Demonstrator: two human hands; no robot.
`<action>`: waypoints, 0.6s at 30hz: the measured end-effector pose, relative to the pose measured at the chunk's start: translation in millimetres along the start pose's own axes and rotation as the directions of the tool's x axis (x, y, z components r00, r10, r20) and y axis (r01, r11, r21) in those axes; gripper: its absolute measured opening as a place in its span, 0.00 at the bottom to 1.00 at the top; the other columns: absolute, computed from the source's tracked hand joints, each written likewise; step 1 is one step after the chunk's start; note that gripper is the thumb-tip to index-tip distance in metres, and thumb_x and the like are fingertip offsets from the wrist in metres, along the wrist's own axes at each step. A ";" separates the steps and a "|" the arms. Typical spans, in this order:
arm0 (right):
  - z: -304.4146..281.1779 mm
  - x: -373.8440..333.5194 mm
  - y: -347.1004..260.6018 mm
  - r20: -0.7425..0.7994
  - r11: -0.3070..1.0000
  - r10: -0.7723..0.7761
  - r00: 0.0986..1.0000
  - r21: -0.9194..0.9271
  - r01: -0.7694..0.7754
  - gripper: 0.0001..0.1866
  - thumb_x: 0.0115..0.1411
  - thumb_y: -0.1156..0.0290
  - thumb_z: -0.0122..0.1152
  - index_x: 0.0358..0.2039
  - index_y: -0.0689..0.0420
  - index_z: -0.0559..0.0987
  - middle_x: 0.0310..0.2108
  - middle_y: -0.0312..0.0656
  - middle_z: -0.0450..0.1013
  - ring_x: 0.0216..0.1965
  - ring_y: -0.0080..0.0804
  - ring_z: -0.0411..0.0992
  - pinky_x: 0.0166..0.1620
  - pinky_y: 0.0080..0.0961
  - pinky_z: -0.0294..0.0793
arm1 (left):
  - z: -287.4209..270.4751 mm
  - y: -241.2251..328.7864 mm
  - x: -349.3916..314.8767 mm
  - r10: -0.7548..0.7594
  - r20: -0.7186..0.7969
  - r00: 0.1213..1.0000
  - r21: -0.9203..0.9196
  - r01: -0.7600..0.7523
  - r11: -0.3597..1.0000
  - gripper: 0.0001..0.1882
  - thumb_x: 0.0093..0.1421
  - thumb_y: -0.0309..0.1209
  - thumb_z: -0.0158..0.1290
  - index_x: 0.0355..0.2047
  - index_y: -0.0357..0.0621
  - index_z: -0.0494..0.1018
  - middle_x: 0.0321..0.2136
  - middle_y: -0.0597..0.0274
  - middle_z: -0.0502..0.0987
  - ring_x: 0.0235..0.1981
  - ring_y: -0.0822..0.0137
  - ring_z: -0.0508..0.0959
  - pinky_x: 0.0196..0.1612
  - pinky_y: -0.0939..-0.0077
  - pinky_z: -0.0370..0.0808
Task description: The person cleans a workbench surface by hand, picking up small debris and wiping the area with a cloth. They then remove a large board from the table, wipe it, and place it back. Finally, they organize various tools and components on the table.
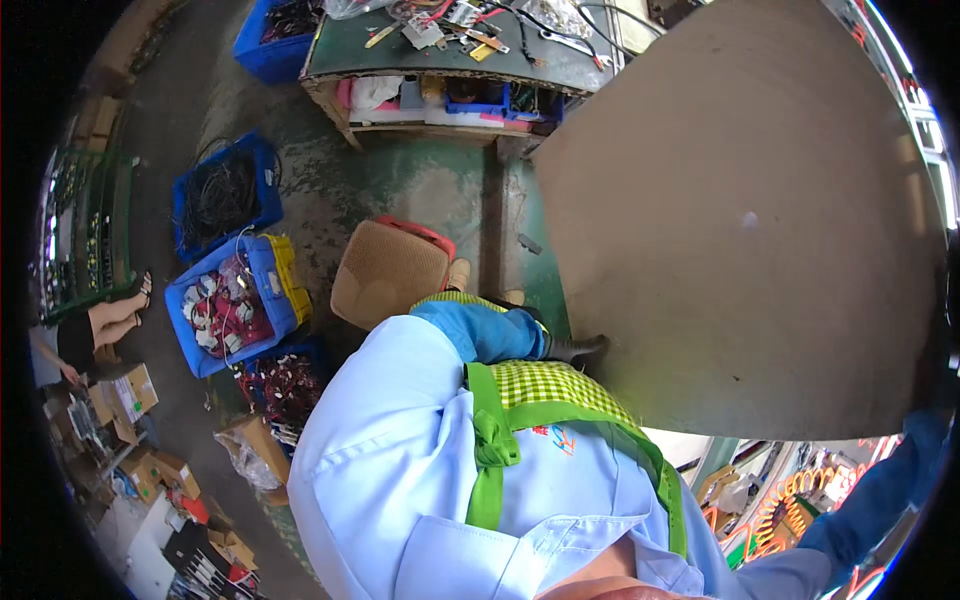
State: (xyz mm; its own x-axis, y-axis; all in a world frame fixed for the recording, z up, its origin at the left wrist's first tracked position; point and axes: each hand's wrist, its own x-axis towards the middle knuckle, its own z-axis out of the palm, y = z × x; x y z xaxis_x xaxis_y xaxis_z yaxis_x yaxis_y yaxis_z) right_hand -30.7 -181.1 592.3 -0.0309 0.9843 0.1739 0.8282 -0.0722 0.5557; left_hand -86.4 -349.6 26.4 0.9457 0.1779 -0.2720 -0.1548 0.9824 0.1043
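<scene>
A large flat brown panel [740,220] fills the right of the head view, standing in front of me. At its lower left edge is my left hand [578,348], in a dark glove below a blue sleeve, with the fingers closed on the edge. My right arm, also in a blue sleeve, reaches up along the far right to the panel's lower right corner. There the right hand [930,428] is dark and blurred, and its fingers cannot be made out.
A workbench [460,62] with metal parts and cables stands ahead. A stool [390,272] is nearby. Blue crates [262,285] of cables and parts line the left floor. Cardboard boxes [130,395] and another person's legs [118,315] are farther left. Orange coiled hoses [790,495] hang at lower right.
</scene>
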 end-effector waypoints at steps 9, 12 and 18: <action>151.8 -75.8 281.8 0.099 0.645 0.366 0.925 0.690 -0.329 0.16 0.64 0.60 0.50 0.39 0.61 0.75 0.25 0.37 0.70 0.30 0.30 0.69 0.40 0.25 0.69 | -12.4 55.3 11.7 0.371 -0.366 0.853 0.146 -0.341 0.929 0.40 0.53 0.65 0.49 0.53 0.43 0.68 0.49 0.57 0.73 0.46 0.60 0.73 0.53 0.64 0.67; 234.4 -118.8 344.2 0.296 0.746 0.340 0.893 0.494 -0.447 0.16 0.61 0.72 0.48 0.48 0.61 0.72 0.33 0.43 0.72 0.34 0.35 0.70 0.40 0.30 0.69 | -56.0 98.9 14.8 0.369 -0.359 0.857 0.068 -0.371 0.926 0.38 0.56 0.62 0.48 0.52 0.40 0.68 0.48 0.56 0.74 0.45 0.61 0.73 0.52 0.65 0.68; 405.6 -231.2 310.5 0.415 0.640 0.479 0.774 0.438 -0.631 0.10 0.59 0.66 0.52 0.34 0.60 0.72 0.25 0.41 0.67 0.28 0.31 0.65 0.31 0.29 0.64 | -36.3 184.5 -11.9 0.469 -0.694 0.547 0.414 -0.230 0.881 0.36 0.55 0.60 0.51 0.45 0.36 0.74 0.43 0.55 0.77 0.42 0.65 0.75 0.49 0.71 0.70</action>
State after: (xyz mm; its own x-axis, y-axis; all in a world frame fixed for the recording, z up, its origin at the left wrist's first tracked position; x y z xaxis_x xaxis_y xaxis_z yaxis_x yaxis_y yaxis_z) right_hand 460.5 -365.7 394.9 0.6050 0.7937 0.0638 0.7947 -0.5969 -0.1101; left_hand -136.6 -168.5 14.1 0.2461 0.5970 -0.7635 -0.2357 0.8010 0.5503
